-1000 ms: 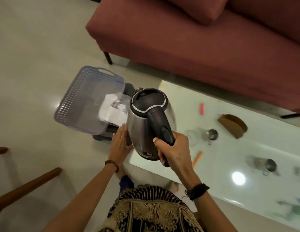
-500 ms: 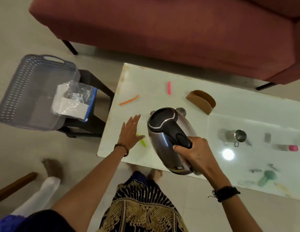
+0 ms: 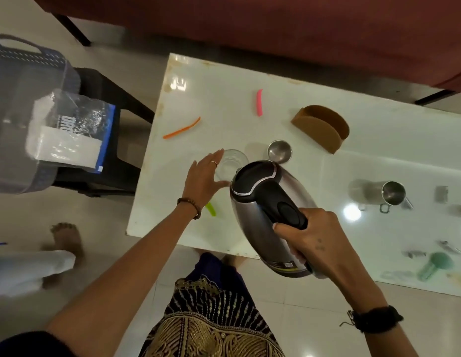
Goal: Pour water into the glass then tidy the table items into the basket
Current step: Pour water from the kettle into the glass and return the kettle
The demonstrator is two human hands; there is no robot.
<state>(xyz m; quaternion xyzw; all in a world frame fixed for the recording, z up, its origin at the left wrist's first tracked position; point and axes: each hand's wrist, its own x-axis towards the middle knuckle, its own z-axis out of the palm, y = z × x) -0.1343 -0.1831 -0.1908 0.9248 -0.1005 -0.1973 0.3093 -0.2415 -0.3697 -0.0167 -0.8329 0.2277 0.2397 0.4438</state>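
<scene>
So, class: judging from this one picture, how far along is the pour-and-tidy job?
Done: only a plastic packet lies in the basket. In hand: the right hand grips the tilted kettle over the glass; the open left hand reaches beside it. No water visible yet. Left: pouring, then the orange strip, pink strip and steel cups.

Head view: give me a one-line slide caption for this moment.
Right hand tips the kettle toward the glass while the open left hand reaches beside it.
</scene>
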